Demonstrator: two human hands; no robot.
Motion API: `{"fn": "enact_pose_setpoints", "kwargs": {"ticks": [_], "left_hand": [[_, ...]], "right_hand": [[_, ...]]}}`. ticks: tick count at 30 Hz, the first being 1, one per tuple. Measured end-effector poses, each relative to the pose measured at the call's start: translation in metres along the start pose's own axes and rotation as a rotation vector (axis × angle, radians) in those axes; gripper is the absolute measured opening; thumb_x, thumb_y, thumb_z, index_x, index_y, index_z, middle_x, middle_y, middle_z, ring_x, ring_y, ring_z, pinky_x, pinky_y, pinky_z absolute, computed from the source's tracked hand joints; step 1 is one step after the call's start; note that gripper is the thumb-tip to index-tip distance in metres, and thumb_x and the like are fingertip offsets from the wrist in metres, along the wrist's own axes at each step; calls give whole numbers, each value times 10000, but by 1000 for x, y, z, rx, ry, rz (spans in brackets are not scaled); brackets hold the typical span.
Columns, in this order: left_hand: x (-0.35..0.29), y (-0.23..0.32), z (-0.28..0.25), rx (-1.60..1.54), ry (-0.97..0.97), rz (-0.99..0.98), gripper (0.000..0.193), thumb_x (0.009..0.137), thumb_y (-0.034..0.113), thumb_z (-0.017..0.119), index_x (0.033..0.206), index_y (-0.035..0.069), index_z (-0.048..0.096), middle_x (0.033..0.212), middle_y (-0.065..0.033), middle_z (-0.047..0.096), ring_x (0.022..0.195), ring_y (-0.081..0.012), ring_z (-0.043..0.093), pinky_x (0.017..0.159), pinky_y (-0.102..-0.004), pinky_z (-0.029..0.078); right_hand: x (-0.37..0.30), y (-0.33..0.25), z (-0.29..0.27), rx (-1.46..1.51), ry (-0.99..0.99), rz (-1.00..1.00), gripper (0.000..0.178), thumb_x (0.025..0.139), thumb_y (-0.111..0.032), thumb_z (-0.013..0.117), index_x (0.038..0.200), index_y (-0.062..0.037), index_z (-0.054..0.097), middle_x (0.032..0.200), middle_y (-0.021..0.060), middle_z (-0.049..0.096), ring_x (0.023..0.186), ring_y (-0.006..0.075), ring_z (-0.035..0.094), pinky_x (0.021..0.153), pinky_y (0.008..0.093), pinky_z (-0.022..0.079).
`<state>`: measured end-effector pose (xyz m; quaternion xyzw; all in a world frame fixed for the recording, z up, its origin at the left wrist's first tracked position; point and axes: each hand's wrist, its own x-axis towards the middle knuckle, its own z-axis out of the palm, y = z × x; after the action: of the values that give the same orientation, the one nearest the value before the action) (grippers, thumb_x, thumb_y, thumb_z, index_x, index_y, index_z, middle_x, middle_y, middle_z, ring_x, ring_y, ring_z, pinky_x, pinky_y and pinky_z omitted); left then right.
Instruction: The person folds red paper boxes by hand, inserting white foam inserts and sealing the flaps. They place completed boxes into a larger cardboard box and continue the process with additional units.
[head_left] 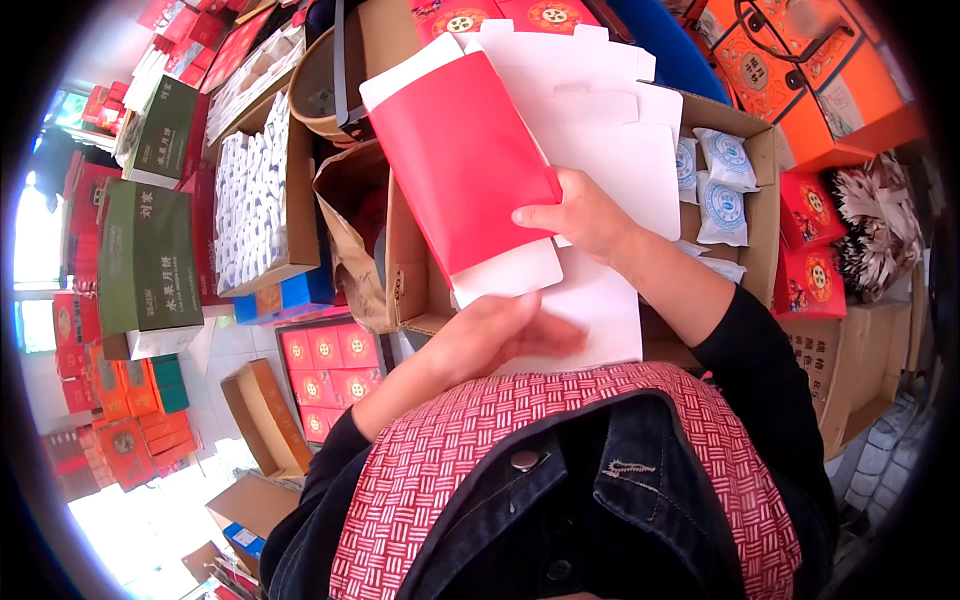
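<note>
"What does my head view give on the hands?"
"The right hand (592, 218) grips the right edge of a red carton (460, 165), thumb on its face. The left hand (495, 335) is open and blurred near the lower flap; I can't tell if they touch."
"Materials?"
"The carton is smooth card, a long rectangle with white end flaps, slanting above pale card blanks (655, 155). I see crinkly packets (725, 208) in a cardboard box (765, 200), and a red apron (420, 445) with a basket-weave print."
"Surface, room?"
"The blanks overlap that box; their support is hidden. Leftward I get green boxes (150, 255) and pale floor tiles (228, 350)."
</note>
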<state>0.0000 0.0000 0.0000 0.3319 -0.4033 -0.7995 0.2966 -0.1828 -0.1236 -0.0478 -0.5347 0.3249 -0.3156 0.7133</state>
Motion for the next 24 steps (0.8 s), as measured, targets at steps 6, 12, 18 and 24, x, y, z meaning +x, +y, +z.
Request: {"fn": "enact_pose_setpoints", "kwargs": {"ticks": [6,12,18,24], "left_hand": [[23,4,-44,330,1033,781,595,897,40,567,1413,30,271,1322,-125,443,1172,-196,471,951,-319,422],[45,-5,-27,4,789,606,780,890,61,591,1486,125,91,1405,-141,370,1266,-231,419,1013,-374,414],[44,1,-20,-61,676,614,628,944,99,491,1483,159,174,1440,-121,334,1281,-233,417,993,-358,444],[42,-4,-17,160,745,615,677,925,162,532,1487,132,157,1469,-141,285,1326,-254,354,1038,-383,383]], "right_hand": [[-15,-34,3,-316,36,-3,469,774,-104,684,1185,49,517,1123,173,603,1007,214,598,875,333,479],[-20,-28,18,-65,230,-316,487,929,-199,565,1317,69,442,1276,177,538,1148,186,535,949,288,431],[-32,-35,22,476,226,-175,411,977,-148,486,1343,35,440,1294,108,532,1167,131,500,980,242,403],[-32,-30,30,461,285,-190,400,954,-141,535,1308,38,483,1265,103,553,1125,108,512,965,236,413]]}}
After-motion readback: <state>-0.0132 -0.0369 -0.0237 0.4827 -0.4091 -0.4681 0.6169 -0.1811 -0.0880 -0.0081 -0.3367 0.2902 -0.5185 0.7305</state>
